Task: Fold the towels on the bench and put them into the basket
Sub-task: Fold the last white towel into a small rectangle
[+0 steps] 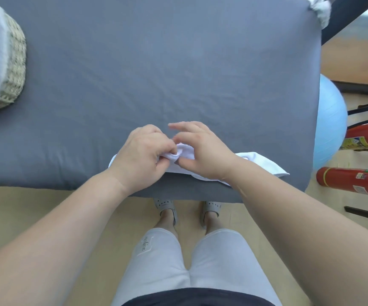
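A white towel (260, 164) lies along the near edge of the grey bench (156, 62), one end hanging over the edge at the right. My left hand (141, 155) pinches a bunched part of the towel at its middle. My right hand (202, 151) rests on the same bunch, thumb and fingers on the cloth, index finger lifted. Much of the towel is hidden under both hands. The woven basket (13, 62) with a white liner stands at the bench's far left. Another white towel (321, 8) sits at the bench's far right corner.
A light blue exercise ball (330, 120) sits on the floor right of the bench. Two red fire extinguishers (355, 180) lie beside it, with black metal legs nearby. My legs and sandalled feet (187, 213) stand against the bench's near edge.
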A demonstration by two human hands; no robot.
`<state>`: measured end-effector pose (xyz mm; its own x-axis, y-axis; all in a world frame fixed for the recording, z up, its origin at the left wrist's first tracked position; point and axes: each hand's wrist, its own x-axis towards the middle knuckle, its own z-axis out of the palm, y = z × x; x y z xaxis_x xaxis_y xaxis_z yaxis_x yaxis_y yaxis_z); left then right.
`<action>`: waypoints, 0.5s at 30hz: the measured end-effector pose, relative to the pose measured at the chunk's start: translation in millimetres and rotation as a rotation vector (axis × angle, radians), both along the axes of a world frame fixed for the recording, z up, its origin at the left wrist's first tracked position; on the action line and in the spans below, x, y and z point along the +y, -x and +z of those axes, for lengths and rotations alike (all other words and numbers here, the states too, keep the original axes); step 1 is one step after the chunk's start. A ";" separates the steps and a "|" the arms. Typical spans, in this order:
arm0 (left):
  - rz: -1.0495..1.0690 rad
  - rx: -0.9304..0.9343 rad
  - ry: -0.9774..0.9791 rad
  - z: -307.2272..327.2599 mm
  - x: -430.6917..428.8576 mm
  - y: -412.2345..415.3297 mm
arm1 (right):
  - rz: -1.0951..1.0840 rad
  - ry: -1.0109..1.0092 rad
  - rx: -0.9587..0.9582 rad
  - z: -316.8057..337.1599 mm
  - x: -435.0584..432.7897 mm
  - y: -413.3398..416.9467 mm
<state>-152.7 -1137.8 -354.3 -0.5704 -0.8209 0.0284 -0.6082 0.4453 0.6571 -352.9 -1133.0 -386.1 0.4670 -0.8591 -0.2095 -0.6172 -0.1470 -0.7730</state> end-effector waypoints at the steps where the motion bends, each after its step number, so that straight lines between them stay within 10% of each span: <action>1: 0.002 -0.004 0.016 12.1 0.2 -1.4 | 0.016 -0.008 0.025 9.9 3.3 -1.8; 9: 0.045 -0.035 0.125 96.6 25.6 -9.9 | 0.043 0.040 0.111 84.2 47.4 22.9; 15: 0.249 -0.127 0.194 123.1 27.5 -22.8 | 0.215 -0.055 0.575 99.6 67.3 72.9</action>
